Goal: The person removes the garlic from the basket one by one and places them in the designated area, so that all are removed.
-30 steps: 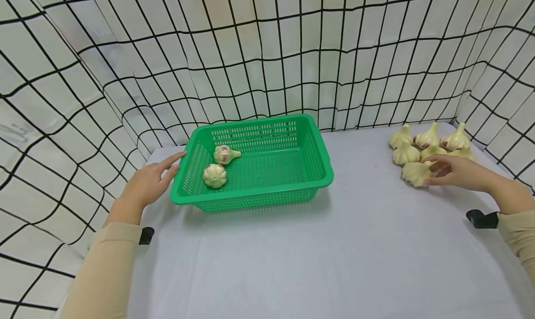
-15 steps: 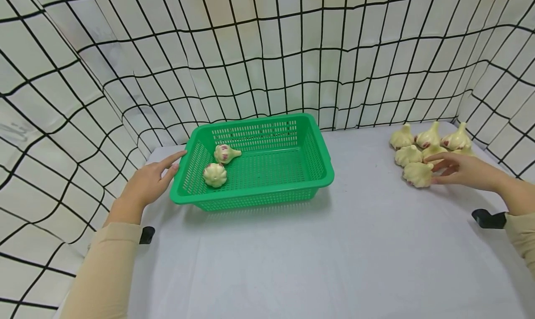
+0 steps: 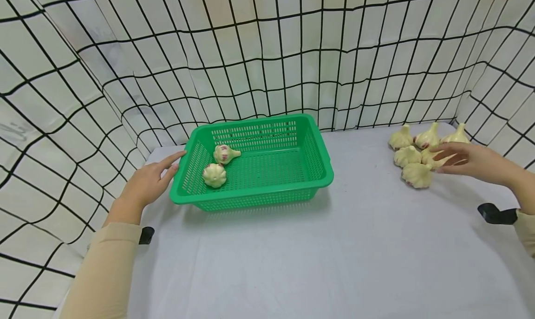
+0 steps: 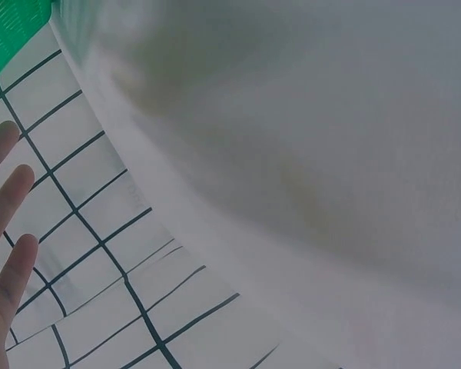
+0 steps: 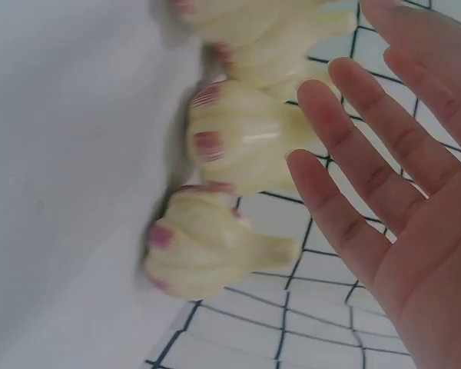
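Note:
A green perforated plastic basket (image 3: 259, 192) stands left of the middle in the head view. Inside it, near the left wall, lie two garlic bulbs: one with purple marks (image 3: 225, 154), the other pale (image 3: 214, 175). At the basket's left rim is my left hand (image 3: 146, 185), its outstretched index finger touching the edge and its thumb beside it. On the right, several garlic bulbs form a group, with one pale bulb (image 3: 416, 175) at the front. My right hand (image 3: 474, 161) hovers over the group's right side, partly hiding it. Its fingers (image 5: 353, 181) look straight and hold nothing in the right wrist view.
White cloth (image 3: 292, 258) covers the table. Black-gridded white walls (image 3: 288, 63) rise at the back and both sides, close behind the basket and the garlic group. Dark wrist mounts (image 3: 497, 214) stick out below each hand.
My right hand has moved off the front garlic bulb, slightly back and to the right. That bulb stays on the table. The left hand and the basket have kept their places.

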### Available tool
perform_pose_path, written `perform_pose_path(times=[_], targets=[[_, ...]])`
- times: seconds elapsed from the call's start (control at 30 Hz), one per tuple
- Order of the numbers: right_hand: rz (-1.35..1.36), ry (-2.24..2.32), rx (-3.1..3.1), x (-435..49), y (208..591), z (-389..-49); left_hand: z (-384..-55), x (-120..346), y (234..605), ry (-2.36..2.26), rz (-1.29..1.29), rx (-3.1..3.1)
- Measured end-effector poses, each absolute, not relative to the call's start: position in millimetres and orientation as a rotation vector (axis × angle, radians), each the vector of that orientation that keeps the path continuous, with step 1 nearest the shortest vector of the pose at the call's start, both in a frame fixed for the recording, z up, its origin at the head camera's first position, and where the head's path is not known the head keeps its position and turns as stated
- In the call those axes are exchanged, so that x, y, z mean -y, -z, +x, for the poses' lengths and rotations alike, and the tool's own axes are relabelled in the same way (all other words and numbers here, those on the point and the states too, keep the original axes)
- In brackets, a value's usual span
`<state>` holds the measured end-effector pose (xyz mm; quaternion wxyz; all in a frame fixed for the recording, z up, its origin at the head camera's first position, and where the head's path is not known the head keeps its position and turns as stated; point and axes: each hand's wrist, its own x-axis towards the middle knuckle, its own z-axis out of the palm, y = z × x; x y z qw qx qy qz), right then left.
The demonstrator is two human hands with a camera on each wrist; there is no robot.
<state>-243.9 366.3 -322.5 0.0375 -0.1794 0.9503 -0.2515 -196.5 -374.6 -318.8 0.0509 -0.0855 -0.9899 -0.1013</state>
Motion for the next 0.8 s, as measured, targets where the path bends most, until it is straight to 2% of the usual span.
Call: perform_pose_path(times=[0.43, 0.8], targets=[[-0.639, 0.824, -2.999, -319.6, 288.8, -239.6, -193.2, 373.0, 319.0, 0.31, -0.26, 2.997], [-0.889, 1.02, -2.947, -252.8, 280.5, -236.7, -194.3, 372.5, 319.2, 0.3, -0.261, 3.0]])
